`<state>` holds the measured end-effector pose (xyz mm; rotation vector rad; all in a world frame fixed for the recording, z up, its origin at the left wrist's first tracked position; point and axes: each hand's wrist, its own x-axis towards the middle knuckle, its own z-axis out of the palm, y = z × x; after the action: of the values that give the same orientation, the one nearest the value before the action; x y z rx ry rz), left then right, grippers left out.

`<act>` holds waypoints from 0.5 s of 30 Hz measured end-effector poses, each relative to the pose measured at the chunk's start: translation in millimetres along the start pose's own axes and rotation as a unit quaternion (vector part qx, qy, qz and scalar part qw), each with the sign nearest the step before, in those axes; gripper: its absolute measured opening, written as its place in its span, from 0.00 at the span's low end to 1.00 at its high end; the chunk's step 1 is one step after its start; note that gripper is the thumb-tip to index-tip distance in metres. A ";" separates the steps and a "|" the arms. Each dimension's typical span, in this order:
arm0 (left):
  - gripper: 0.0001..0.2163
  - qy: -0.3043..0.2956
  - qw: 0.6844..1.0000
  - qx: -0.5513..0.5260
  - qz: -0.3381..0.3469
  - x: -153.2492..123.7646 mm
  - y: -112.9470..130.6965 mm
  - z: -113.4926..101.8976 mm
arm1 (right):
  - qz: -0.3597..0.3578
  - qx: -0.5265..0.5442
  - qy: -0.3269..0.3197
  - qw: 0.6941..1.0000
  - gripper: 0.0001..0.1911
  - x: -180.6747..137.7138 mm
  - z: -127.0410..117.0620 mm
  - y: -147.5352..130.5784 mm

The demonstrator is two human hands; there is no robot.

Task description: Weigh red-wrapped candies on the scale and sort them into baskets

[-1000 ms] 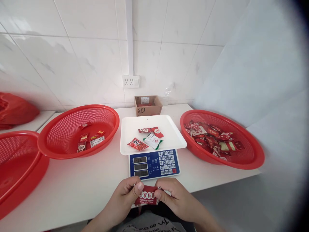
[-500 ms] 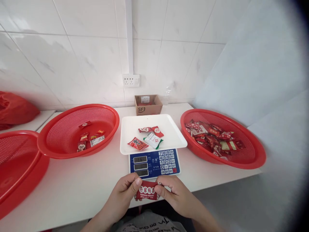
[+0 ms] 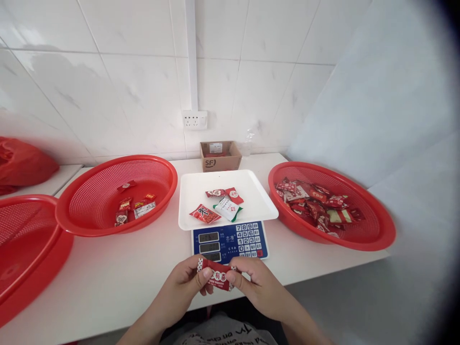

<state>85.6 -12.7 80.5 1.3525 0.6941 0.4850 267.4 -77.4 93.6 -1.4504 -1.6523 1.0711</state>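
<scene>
Low centre of frame: left hand and right hand hold one red wrapped candy between them, above the near edge of the white counter. Left thumb and fingers pinch the packet's left end; right thumb and fingers pinch its right end. Packet tilted, left end higher, white characters on its face.

Just beyond the hands: electronic scale, blue keypad panel facing the camera. Its white tray carries three wrapped sweets: red one at lower left, white-and-green one beside it, red twisted one behind.

Right of frame: red mesh basket holding a heap of red wrapped candies. Left of the scale: second red mesh basket with a few candies. Far left: third red basket, partly cut off. Behind the scale, at the tiled wall: small cardboard box; wall socket above.
</scene>
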 end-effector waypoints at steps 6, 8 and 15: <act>0.15 0.029 1.000 0.007 0.007 0.4 2.1 -0.9 | 0.024 0.050 0.048 0.997 0.12 3.0 0.3 -1.6; 0.15 0.039 0.999 0.006 0.014 0.5 3.3 -0.5 | 0.013 0.051 0.069 0.996 0.08 8.6 -2.8 -3.4; 0.13 0.038 0.999 -0.019 0.010 -4.3 1.3 -1.3 | -0.065 0.006 0.229 0.971 0.07 51.9 -34.1 -10.7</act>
<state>81.7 -14.4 82.4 1.3121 0.7307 0.5639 285.7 -21.6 116.5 -1.4293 -1.3807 0.6117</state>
